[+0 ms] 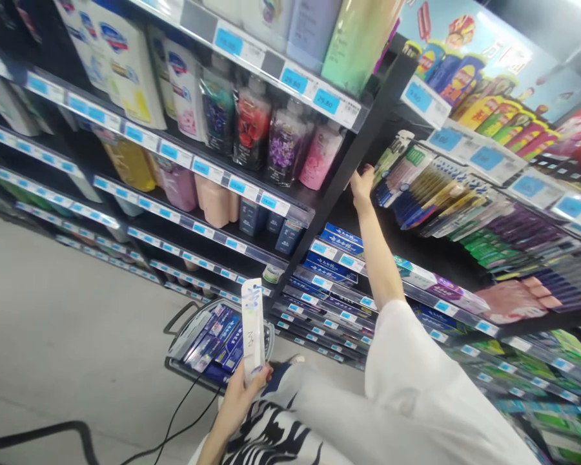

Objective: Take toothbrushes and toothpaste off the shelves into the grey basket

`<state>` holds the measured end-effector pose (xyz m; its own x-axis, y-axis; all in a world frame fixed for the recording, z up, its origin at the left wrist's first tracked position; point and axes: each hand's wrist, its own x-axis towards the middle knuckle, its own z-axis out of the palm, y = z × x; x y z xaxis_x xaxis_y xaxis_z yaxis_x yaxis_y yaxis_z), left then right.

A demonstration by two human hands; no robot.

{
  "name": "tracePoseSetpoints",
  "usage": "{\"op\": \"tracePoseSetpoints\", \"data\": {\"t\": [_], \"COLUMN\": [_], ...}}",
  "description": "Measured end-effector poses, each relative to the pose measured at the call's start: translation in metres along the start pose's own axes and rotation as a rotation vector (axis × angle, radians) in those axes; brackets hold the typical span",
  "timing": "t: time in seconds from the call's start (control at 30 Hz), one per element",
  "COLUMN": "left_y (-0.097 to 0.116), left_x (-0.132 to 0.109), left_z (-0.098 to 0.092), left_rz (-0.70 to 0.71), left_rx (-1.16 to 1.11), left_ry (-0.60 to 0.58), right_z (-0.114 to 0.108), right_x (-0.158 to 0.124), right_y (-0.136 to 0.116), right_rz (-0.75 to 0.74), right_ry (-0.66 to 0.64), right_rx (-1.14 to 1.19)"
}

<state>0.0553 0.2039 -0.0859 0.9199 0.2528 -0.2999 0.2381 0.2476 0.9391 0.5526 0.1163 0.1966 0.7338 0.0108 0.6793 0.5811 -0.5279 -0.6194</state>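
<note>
My left hand (244, 391) holds a slim white package (253, 326) by its lower end, upright at the lower middle. My right arm reaches out to the shelf on the right. There my right hand (363, 184) is at the left end of a row of hanging toothbrush packs (430, 194), close to the dark shelf upright. Its fingers look bent; whether they hold anything is too small to tell. Boxes of toothpaste (343, 242) lie on the shelf below that hand.
A basket (174, 367) with blue boxes stands on the floor (77, 310) beyond my left hand. Shelves with pump bottles (252, 126) fill the left and middle. Colourful canisters (494, 119) stand at the upper right. A black bar (43, 431) and thin cables cross the lower left.
</note>
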Motion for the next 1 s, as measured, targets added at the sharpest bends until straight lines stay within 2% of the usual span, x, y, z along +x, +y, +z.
{"op": "tracePoseSetpoints", "data": {"t": [0.07,0.1,0.13,0.2,0.27,0.37,0.43,0.5,0.6,0.7,0.77,0.83,0.93,1.0], "left_y": [0.003,0.005,0.009,0.019,0.033,0.053,0.059,0.058,0.05,0.044,0.047,0.052,0.057,0.054], "left_x": [0.002,0.004,0.006,0.009,0.011,0.015,0.018,0.019,0.018,0.013,0.008,0.002,-0.008,-0.012], "left_z": [-0.001,-0.001,0.001,0.005,0.012,0.023,0.031,0.035,0.037,0.033,0.03,0.027,0.023,0.021], "left_rz": [0.025,0.035,0.044,0.062,0.092,0.133,0.138,0.137,0.12,0.101,0.122,0.188,0.288,0.292], "left_rx": [0.038,0.047,0.049,0.049,0.051,0.031,0.006,-0.015,-0.052,-0.075,0.001,0.16,0.433,0.556], "left_ry": [-0.021,-0.037,-0.058,-0.107,-0.182,-0.284,-0.337,-0.369,-0.386,-0.379,-0.313,-0.215,-0.092,-0.026], "right_z": [-0.018,-0.03,-0.043,-0.07,-0.097,-0.124,-0.132,-0.134,-0.133,-0.125,-0.115,-0.103,-0.088,-0.083], "right_x": [-0.033,-0.053,-0.076,-0.127,-0.175,-0.227,-0.248,-0.26,-0.268,-0.278,-0.288,-0.3,-0.31,-0.31], "right_y": [-0.016,-0.026,-0.038,-0.061,-0.081,-0.095,-0.094,-0.089,-0.084,-0.081,-0.08,-0.079,-0.082,-0.087], "right_rz": [0.004,-0.021,-0.032,-0.071,-0.216,-0.377,-0.371,-0.314,-0.175,0.113,0.369,0.562,0.719,0.762], "right_ry": [0.034,-0.043,-0.172,-0.531,-0.965,-1.336,-1.486,-1.541,-1.511,-1.528,-1.493,-1.434,-1.377,-1.371], "right_rx": [0.062,0.135,0.207,0.273,0.108,-0.149,-0.156,-0.115,0.031,0.367,0.594,0.761,0.972,1.085]}}
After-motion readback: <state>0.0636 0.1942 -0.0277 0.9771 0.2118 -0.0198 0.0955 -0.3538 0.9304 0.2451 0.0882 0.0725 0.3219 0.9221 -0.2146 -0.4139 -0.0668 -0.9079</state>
